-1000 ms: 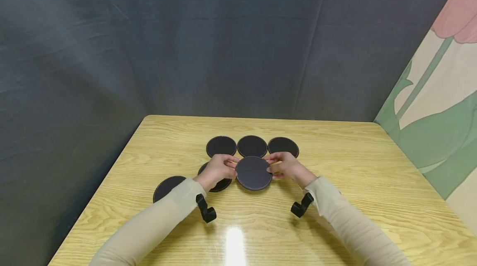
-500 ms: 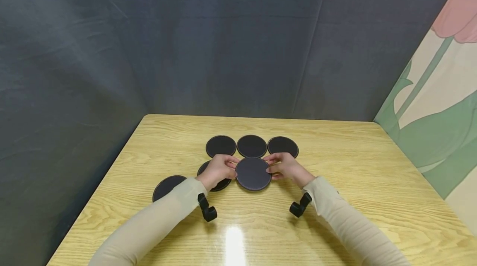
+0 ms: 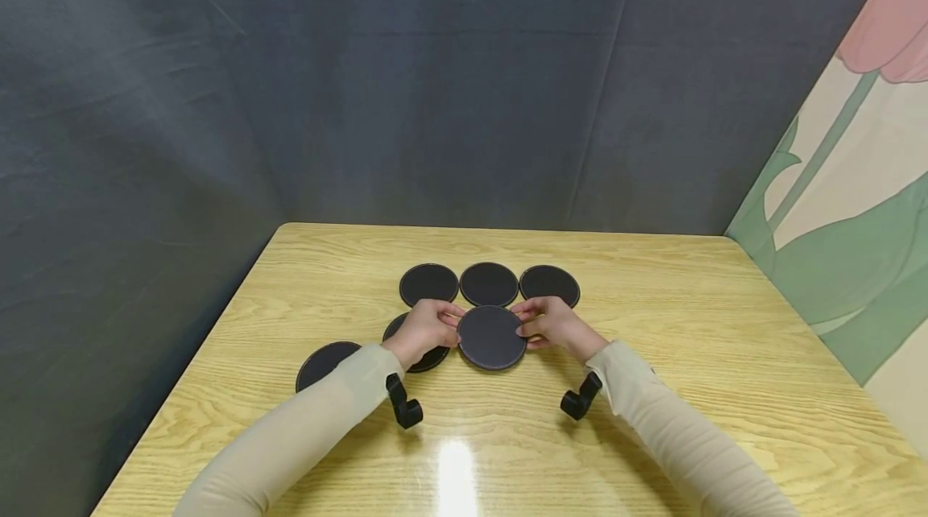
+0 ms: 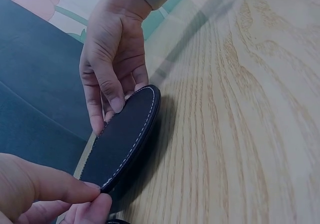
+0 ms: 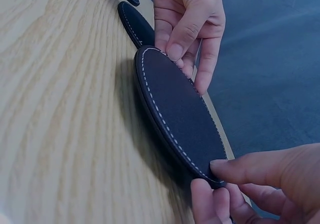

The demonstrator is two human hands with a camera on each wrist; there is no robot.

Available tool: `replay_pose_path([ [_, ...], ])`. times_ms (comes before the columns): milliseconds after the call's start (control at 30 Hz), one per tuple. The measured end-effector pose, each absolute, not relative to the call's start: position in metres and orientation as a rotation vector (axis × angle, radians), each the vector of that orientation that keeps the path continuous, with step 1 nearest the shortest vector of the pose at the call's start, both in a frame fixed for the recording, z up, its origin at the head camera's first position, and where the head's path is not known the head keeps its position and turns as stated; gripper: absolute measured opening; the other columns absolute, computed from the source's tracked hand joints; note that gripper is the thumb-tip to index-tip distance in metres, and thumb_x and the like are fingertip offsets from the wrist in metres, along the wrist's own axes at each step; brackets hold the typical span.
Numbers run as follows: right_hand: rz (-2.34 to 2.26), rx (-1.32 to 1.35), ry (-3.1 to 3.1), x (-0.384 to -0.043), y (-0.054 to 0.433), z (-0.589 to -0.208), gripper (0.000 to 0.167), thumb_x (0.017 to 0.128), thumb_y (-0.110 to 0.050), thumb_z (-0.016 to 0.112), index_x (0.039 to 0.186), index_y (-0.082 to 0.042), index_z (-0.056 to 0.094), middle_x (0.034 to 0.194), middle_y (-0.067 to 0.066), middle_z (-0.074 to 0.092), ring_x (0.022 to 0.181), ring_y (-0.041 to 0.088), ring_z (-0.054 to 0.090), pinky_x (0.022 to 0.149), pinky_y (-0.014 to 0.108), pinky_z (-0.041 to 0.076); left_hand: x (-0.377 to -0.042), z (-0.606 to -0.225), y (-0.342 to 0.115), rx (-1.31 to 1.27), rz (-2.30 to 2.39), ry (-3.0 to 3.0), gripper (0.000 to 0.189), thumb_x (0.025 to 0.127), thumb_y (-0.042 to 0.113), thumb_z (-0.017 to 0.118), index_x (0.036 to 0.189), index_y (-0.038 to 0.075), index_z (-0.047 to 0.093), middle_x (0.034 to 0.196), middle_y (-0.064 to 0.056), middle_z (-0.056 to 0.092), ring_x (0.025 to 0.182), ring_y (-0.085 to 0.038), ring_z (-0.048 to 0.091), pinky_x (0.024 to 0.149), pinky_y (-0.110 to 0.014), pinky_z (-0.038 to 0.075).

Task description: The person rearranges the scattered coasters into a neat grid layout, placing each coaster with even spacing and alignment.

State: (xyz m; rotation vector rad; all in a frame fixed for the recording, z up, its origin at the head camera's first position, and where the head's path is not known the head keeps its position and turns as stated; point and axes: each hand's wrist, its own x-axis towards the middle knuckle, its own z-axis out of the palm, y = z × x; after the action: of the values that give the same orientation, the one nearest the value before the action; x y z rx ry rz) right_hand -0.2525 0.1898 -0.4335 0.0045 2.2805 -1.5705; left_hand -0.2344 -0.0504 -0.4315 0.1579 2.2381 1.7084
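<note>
A round black coaster with white stitching round its edge is held between both hands, close over the table with a shadow beneath it. My left hand pinches its left edge, thumb on top and fingers under the rim. On the opposite edge my right hand pinches it the same way. In the left wrist view the coaster spans from one hand to the other. The right wrist view shows the coaster's stitched top. Partly behind my left hand lies another black coaster.
Three coasters form a row behind the hands: left, middle and right. One more coaster lies at the left, partly under my sleeve. The wooden table meets a dark curtain and a flower-patterned wall covering.
Both hands keep their pinch on the coaster, which stays in nearly the same place. Only a very slight shift of the view shows.
</note>
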Motion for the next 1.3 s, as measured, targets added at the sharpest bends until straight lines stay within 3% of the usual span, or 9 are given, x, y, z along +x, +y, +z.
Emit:
replay_pose_path([
  [633,-1.549,0.002,2.276,-0.2527,0.1853,-0.4376,0.04,0.082,0.014,0.064,0.122,0.007,0.058,0.092,0.005,0.053,0.069,0.009,0.06,0.057,0.024,0.057,-0.2382,-0.4384,-0.0495,0.097,1.679,2.247,0.048,0.072,-0.018,0.062,0.118,-0.005,0.064,0.104,-0.019,0.057,0.077,-0.018,0.055,0.065,-0.027,0.054],
  [1300,-1.523,0.008,2.282,-0.2575,0.1839,-0.4374,0.037,0.083,0.014,0.063,0.119,0.007,0.058,0.089,0.004,0.052,0.07,0.01,0.062,0.057,0.024,0.056,-0.2394,-0.4398,-0.0474,0.093,1.659,2.278,0.047,0.072,-0.018,0.061,0.118,-0.006,0.064,0.099,-0.018,0.061,0.074,-0.017,0.058,0.065,-0.026,0.055],
])
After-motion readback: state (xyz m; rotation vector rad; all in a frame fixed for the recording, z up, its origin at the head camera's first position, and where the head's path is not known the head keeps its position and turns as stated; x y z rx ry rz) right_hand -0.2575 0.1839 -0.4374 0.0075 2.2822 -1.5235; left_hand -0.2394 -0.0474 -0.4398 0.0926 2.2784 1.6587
